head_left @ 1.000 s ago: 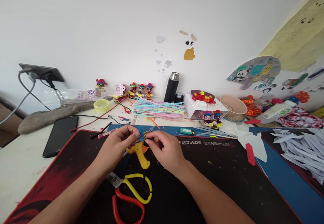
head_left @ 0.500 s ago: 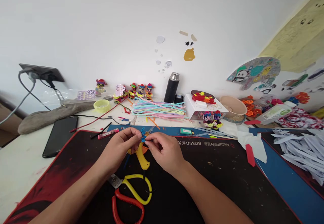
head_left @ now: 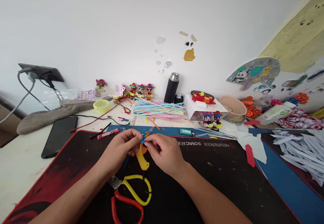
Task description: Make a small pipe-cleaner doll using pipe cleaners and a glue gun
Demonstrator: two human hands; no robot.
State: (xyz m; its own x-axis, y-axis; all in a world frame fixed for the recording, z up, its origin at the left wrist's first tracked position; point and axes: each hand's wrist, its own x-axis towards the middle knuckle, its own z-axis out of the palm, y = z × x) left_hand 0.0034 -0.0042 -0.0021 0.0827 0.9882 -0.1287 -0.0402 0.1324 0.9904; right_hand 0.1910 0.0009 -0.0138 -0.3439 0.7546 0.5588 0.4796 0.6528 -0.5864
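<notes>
A small piece of blue pipe cleaner, bent into loops, is pinched between both hands above the dark desk mat. My left hand grips it from the left with thumb and forefinger. From the other side my right hand holds it in a fingertip pinch. Its lower part is hidden by the fingers. Just below the hands lies a yellow-handled tool, its far end covered by the left hand. Nearer to me are scissors with one yellow and one red handle loop.
Behind the mat lie a bundle of pastel pipe cleaners, a black thermos and several small figures. A phone and yellow tape roll are at left. White paper strips pile up at right.
The blue piece has shifted slightly between the fingertips and its loops look a little different. Both hands stay in nearly the same place.
</notes>
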